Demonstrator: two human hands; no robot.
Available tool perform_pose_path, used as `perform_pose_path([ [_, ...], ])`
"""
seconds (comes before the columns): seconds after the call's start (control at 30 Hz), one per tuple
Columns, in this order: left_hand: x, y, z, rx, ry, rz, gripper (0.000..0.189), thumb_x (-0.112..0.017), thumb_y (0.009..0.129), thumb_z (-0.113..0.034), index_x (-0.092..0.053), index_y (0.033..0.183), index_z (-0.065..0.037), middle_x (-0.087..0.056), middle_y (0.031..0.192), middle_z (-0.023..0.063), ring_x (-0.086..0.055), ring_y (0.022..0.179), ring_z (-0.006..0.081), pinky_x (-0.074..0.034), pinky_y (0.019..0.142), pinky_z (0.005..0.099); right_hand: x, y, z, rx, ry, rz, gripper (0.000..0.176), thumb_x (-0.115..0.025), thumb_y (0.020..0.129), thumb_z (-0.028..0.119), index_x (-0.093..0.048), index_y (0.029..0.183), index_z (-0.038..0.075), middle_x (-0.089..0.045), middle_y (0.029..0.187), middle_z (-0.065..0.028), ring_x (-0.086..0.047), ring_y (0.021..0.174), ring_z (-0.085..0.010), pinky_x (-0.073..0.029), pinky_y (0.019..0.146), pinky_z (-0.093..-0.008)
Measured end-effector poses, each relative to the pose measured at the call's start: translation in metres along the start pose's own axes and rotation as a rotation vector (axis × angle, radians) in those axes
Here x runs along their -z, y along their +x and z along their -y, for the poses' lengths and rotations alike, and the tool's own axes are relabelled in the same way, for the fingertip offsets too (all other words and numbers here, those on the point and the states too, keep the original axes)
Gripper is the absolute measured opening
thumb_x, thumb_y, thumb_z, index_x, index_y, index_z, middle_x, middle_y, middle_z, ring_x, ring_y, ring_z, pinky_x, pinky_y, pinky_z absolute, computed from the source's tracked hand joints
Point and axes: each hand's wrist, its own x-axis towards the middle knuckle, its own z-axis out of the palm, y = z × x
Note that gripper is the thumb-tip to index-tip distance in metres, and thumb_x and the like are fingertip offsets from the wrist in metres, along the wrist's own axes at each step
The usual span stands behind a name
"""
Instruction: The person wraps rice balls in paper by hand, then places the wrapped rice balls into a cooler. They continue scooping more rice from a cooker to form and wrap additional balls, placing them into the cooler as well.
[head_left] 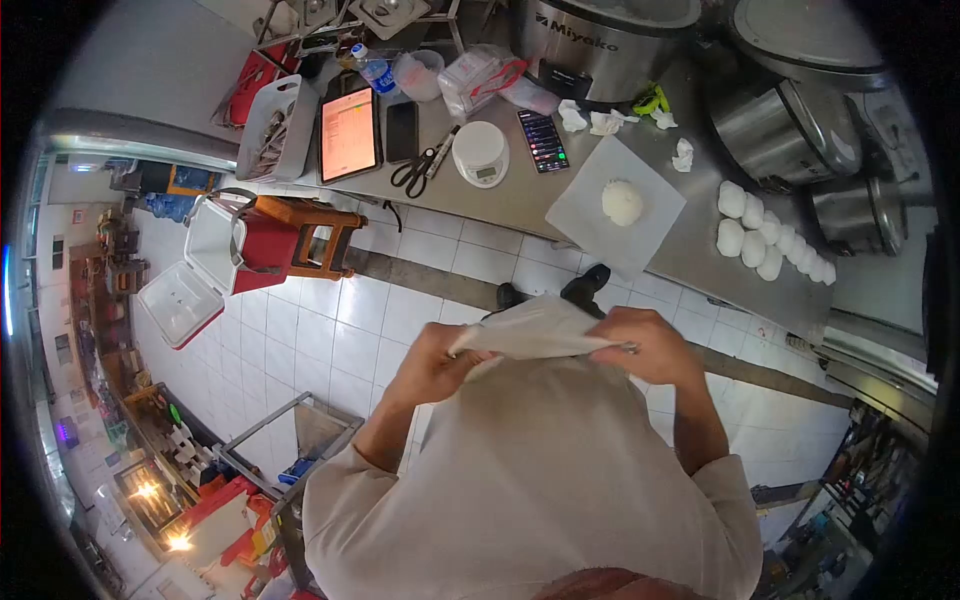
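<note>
My left hand (pixel 437 362) and my right hand (pixel 647 345) are closed on the light beige fabric (pixel 530 328) in front of my body. It looks like the hem of my beige shirt (pixel 560 450), pulled outward and stretched between them. Beyond my hands, a square white sheet (pixel 590 235) lies at the counter's edge with a round mound of rice (pixel 622 203) on it. Several white wrapped bundles (pixel 753 240) stand grouped to its right. A white digital scale (pixel 481 155) and a lit phone (pixel 542 140) sit to the left of the sheet.
Steel cookers (pixel 600 45) and pots (pixel 785 135) line the counter's back. Black scissors (pixel 412 175), a tablet (pixel 349 135) and a grey bin (pixel 275 130) occupy its left. An open red-and-white cooler (pixel 225 245) rests on a wooden stool (pixel 325 235). Crumpled paper (pixel 683 155) lies near the pots.
</note>
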Motion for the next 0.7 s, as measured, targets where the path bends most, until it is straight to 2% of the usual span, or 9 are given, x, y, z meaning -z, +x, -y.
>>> perform_pose_path([
  [0.1, 0.004, -0.009, 0.006, 0.167, -0.228, -0.248, 0.02, -0.064, 0.1, -0.019, -0.07, 0.107, -0.001, -0.07, 0.081, 0.0024, -0.063, 0.072, 0.0134, -0.049, 0.066, 0.0294, 0.022, -0.004, -0.004, -0.171, 0.1, -0.037, 0.022, -0.081, 0.082, 0.017, -0.07, 0.093, 0.001, -0.068, 0.084, -0.0086, -0.065, 0.077, -0.0148, -0.05, 0.066, -0.031],
  [0.13, 0.003, -0.012, 0.011, 0.197, -0.272, -0.315, 0.026, -0.063, 0.102, -0.025, -0.069, 0.11, -0.001, -0.069, 0.091, 0.0006, -0.061, 0.081, 0.0112, -0.049, 0.072, 0.0272, 0.025, -0.004, -0.002, -0.237, 0.152, -0.086, 0.022, -0.081, 0.083, 0.017, -0.069, 0.091, 0.001, -0.068, 0.083, -0.0075, -0.064, 0.076, -0.012, -0.049, 0.066, -0.0294],
  [0.23, -0.009, -0.001, 0.003, 0.238, -0.524, -0.576, 0.031, -0.065, 0.101, -0.028, -0.067, 0.112, 0.001, -0.069, 0.099, 0.0031, -0.061, 0.089, 0.0116, -0.048, 0.078, 0.0274, 0.01, 0.005, -0.01, -0.29, 0.726, -0.441, 0.022, -0.08, 0.084, 0.015, -0.067, 0.094, 0.001, -0.067, 0.085, -0.0039, -0.059, 0.076, -0.0074, -0.046, 0.066, -0.0261],
  [0.27, -0.003, -0.004, 0.009, 0.25, -0.582, -0.513, 0.041, -0.066, 0.1, -0.031, -0.06, 0.124, 0.001, -0.067, 0.112, 0.0066, -0.062, 0.1, 0.0146, -0.049, 0.087, 0.0299, 0.004, 0.008, -0.006, -0.207, 0.875, -0.479, 0.02, -0.075, 0.088, 0.014, -0.063, 0.098, 0.0, -0.064, 0.089, -0.0024, -0.057, 0.081, -0.0102, -0.045, 0.071, -0.0275],
  [0.37, 0.0, -0.011, 0.019, 0.28, -0.696, -0.655, 0.051, -0.067, 0.099, -0.033, -0.051, 0.135, 0.0, -0.065, 0.121, 0.0094, -0.063, 0.108, 0.019, -0.051, 0.092, 0.0335, -0.002, 0.015, -0.004, 0.129, 1.104, -0.257, 0.029, -0.077, 0.089, 0.024, -0.056, 0.092, 0.004, -0.056, 0.095, -0.005, -0.054, 0.088, -0.0147, -0.043, 0.073, -0.0309],
  [0.4, 0.006, -0.018, 0.033, 0.338, -0.716, -0.633, 0.059, -0.066, 0.098, -0.032, -0.042, 0.142, -0.002, -0.062, 0.127, 0.0113, -0.061, 0.115, 0.0231, -0.05, 0.099, 0.0366, -0.009, 0.012, 0.003, 0.119, 1.058, -0.308, 0.03, -0.075, 0.091, 0.026, -0.053, 0.091, 0.006, -0.053, 0.089, -0.0037, -0.051, 0.086, -0.0163, -0.041, 0.071, -0.0329],
  [0.5, 0.004, -0.023, 0.057, 0.247, -0.89, -0.651, 0.055, -0.065, 0.099, -0.03, -0.044, 0.141, -0.001, -0.061, 0.129, 0.012, -0.06, 0.118, 0.0234, -0.049, 0.101, 0.037, -0.038, 0.002, -0.006, 0.166, 1.083, -0.33, 0.029, -0.074, 0.091, 0.025, -0.053, 0.092, 0.005, -0.055, 0.093, -0.0053, -0.052, 0.088, -0.0192, -0.04, 0.07, -0.0338],
  [0.6, 0.007, -0.043, 0.094, 0.234, -0.966, -0.642, 0.05, -0.057, 0.104, -0.029, -0.042, 0.142, 0.0, -0.057, 0.135, 0.0152, -0.056, 0.126, 0.0283, -0.047, 0.105, 0.0438, -0.035, -0.001, 0.004, 0.138, 0.948, -0.135, 0.023, -0.073, 0.089, 0.017, -0.063, 0.097, -0.002, -0.063, 0.09, -0.0103, -0.062, 0.089, -0.0233, -0.047, 0.08, -0.0405],
  [0.7, 0.03, -0.053, 0.114, 0.48, -0.483, -0.62, 0.057, -0.064, 0.099, -0.021, -0.038, 0.146, -0.001, -0.054, 0.139, 0.0144, -0.054, 0.127, 0.0252, -0.043, 0.108, 0.0399, -0.046, 0.012, 0.034, 0.213, 0.95, -0.061, 0.025, -0.075, 0.089, 0.019, -0.06, 0.08, 0.001, -0.062, 0.075, -0.009, -0.064, 0.075, -0.021, -0.047, 0.072, -0.037],
])
